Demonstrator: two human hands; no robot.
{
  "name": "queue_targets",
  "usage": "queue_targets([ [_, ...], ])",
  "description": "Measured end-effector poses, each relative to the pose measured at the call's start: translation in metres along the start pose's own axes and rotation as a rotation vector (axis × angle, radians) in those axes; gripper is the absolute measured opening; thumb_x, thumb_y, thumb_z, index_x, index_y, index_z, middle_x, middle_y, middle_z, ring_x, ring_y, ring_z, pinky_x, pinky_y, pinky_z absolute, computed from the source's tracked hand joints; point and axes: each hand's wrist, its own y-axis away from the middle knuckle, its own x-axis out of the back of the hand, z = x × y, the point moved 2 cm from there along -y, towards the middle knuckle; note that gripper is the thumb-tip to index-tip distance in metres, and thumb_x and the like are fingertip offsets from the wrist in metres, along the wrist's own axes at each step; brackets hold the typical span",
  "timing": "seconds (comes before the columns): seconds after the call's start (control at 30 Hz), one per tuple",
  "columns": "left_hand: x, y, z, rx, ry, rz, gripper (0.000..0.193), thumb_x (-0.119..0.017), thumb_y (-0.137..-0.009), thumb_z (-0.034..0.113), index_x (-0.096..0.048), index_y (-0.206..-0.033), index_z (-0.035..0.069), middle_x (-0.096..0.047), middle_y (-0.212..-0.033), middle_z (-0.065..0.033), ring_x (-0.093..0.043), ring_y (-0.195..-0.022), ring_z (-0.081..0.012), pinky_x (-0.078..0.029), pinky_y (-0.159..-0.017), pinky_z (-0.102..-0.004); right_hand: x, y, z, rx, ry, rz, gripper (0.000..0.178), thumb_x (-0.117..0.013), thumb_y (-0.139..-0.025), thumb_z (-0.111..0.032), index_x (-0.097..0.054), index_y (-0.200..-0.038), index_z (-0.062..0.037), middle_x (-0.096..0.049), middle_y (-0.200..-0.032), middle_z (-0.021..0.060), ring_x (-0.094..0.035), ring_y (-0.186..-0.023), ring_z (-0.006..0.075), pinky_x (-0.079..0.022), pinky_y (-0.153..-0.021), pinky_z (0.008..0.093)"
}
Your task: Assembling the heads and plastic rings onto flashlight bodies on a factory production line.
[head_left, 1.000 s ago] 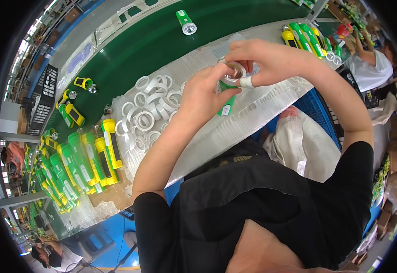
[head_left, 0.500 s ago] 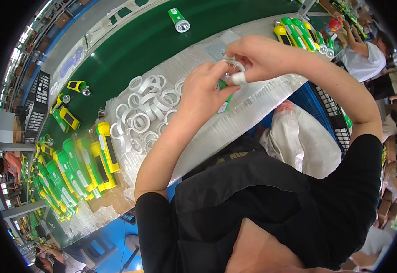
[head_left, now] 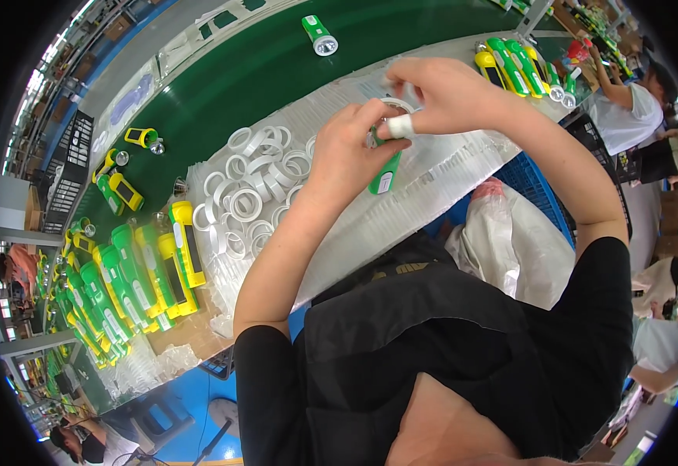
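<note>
A green flashlight (head_left: pixel 386 175) is in my left hand (head_left: pixel 345 149), its head up between both hands and its lower body showing below my fingers. At the head sits a white ring (head_left: pixel 395 103), partly covered by my fingers; I cannot tell how far it is seated. My right hand (head_left: pixel 449 99) is over the head with its fingers spread away from the ring. Its thumb, wrapped in white tape (head_left: pixel 399 126), reaches to the flashlight beside my left fingers. To the left of my left hand lies a loose pile of white rings (head_left: pixel 249 186) on the pale work surface (head_left: pixel 424 175).
Rows of green and yellow flashlights (head_left: pixel 133 272) lie at the left. Several more (head_left: pixel 514 66) rest at the back right. One green flashlight (head_left: pixel 320 36) lies on the green belt (head_left: pixel 222 85). A blue crate (head_left: pixel 537 190) and a white sack (head_left: pixel 502 233) are below the table edge.
My right fingers have opened and lifted off the ring, while the taped thumb has moved left against the flashlight head. The flashlight stands more upright in my left hand. The view has shifted slightly.
</note>
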Motion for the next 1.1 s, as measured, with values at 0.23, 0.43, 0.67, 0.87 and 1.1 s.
queue_targets([
  [0.23,0.006,-0.002,-0.009,-0.071,0.008,0.021,0.036,-0.082,-0.068,0.014,-0.062,-0.098,0.013,-0.066,-0.087,-0.0068,-0.064,-0.081,-0.0282,-0.051,-0.069,-0.0384,-0.068,0.005,0.02,-0.185,-0.642,0.288,0.057,-0.08,-0.076,-0.031,-0.057,-0.119,-0.0017,-0.065,-0.101,0.0105,-0.064,-0.1,0.0197,-0.051,-0.079,0.0378],
  [0.43,0.003,0.008,-0.015,0.055,0.301,0.03,0.037,-0.083,-0.072,0.017,-0.055,-0.094,0.007,-0.068,-0.103,-0.0132,-0.067,-0.088,-0.0265,-0.053,-0.075,-0.0335,-0.212,0.03,-0.016,-0.216,-1.006,0.674,0.049,-0.075,-0.073,-0.019,-0.053,-0.114,-0.0027,-0.062,-0.098,0.0092,-0.062,-0.092,0.0193,-0.05,-0.082,0.0329],
  [0.67,0.023,0.015,0.033,-0.096,0.784,0.071,0.035,-0.082,-0.071,0.009,-0.053,-0.091,0.009,-0.064,-0.1,-0.0112,-0.064,-0.084,-0.0194,-0.053,-0.071,-0.0313,-0.172,0.042,-0.02,0.368,-1.398,-0.522,0.047,-0.08,-0.066,-0.016,-0.058,-0.106,-0.0045,-0.063,-0.095,0.0036,-0.063,-0.09,0.0189,-0.05,-0.077,0.034],
  [0.87,0.047,-0.008,0.015,-0.577,-0.057,0.042,0.053,-0.082,-0.064,0.013,-0.067,-0.115,0.015,-0.062,-0.107,-0.0133,-0.064,-0.09,-0.0297,-0.054,-0.075,-0.036,-0.09,-0.06,0.012,0.503,-0.483,0.093,0.055,-0.08,-0.062,-0.015,-0.06,-0.114,-0.0102,-0.057,-0.121,0.0143,-0.048,-0.121,0.038,-0.038,-0.101,0.0451],
  [1.1,0.159,-0.039,-0.205,0.032,-0.951,0.056,0.061,-0.076,-0.073,0.043,-0.057,-0.125,0.019,-0.057,-0.12,-0.02,-0.056,-0.111,-0.0373,-0.048,-0.088,-0.0497,-0.099,-0.178,0.209,-0.031,0.335,0.377,0.056,-0.068,-0.07,0.002,-0.062,-0.12,-0.0229,-0.03,-0.153,0.0176,-0.034,-0.137,0.0444,-0.035,-0.109,0.0509],
])
